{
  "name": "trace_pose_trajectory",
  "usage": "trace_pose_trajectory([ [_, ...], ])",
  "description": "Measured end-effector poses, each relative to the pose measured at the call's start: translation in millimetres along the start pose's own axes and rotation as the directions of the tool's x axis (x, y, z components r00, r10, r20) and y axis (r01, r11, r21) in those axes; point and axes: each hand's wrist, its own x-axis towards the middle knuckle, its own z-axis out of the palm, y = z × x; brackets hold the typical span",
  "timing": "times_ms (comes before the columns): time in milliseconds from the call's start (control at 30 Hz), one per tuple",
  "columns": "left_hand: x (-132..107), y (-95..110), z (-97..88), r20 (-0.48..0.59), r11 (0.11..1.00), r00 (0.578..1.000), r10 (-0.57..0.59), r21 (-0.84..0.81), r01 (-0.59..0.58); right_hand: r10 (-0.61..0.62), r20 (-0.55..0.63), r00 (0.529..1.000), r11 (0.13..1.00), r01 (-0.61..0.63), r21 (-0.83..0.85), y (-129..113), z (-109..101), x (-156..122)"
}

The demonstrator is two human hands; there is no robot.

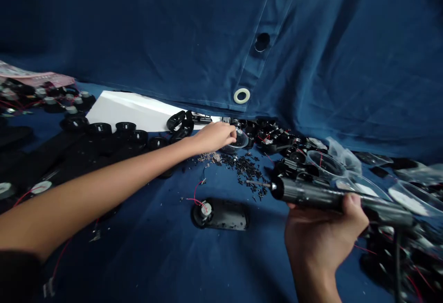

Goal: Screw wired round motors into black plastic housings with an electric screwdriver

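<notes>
An electric screwdriver [311,194] lies along a nearly level long axis across the lower right of the view. Its thin steel bit [259,184] points left, toward a spill of loose black screws [245,169], and its rear end runs off to the right, sitting lower in the frame than the tip. The bit touches nothing that can be made out. The right hand [321,233] comes up from the bottom edge, palm upward, and its grip is closed around the dark barrel, with the thumb [355,206] lying over the top and the wrist below.

The left arm [104,176] stretches straight out from the lower left corner, rising toward the middle of the blue cloth [155,243]. The left hand [212,137] is turned palm down, and its fingers [231,132] bend over a clear plastic dome [238,140], touching it; whether that grip is actually holding the dome, I cannot tell.

A small heap of silvery screws [209,157] lies just below that hand. Nearer the person, a black oval housing [221,214] trails thin red wire. More clear domes [325,163] sit right of the screws, beside a jumble of black parts.
</notes>
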Motion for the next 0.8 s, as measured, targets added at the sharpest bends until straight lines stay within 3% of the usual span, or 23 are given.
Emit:
trace_pose_trajectory([
  [100, 69, -25, 15.3, 0.196, 0.999, 0.980, -0.045, 0.038, 0.038, -0.063, 0.064, 0.996, 0.949, 0.080, -0.306, 12, -12, -1],
  [167, 99, -35, 32.8, 0.321, 0.998, 0.945, -0.058, 0.057, 0.042, -0.053, 0.105, 0.993, 0.899, 0.094, -0.428, 19, -19, -1],
  [233, 115, -38, 48.7, 0.408, 0.996, 0.910, -0.069, 0.078, 0.041, -0.054, 0.114, 0.992, 0.868, 0.103, -0.485, 25, -24, 2],
  [300, 119, -38, 58.5, 0.440, 0.995, 0.894, -0.080, 0.096, 0.042, -0.081, 0.089, 0.993, 0.891, 0.112, -0.439, 31, -27, 5],
  [500, 109, -40, 57.2, 0.360, 0.996, 0.929, -0.079, 0.070, 0.058, -0.101, 0.051, 0.994, 0.927, 0.112, -0.359, 33, -21, 8],
  [667, 105, -43, 56.9, 0.233, 0.997, 0.970, -0.072, 0.005, 0.073, 0.074, -0.070, 0.995, 0.993, -0.080, -0.092, 19, -3, 1],
  [800, 98, -41, 58.5, 0.081, 0.994, 0.995, -0.060, -0.085, 0.067, 0.176, -0.076, 0.981, 0.982, -0.169, 0.089, 18, 3, 0],
])
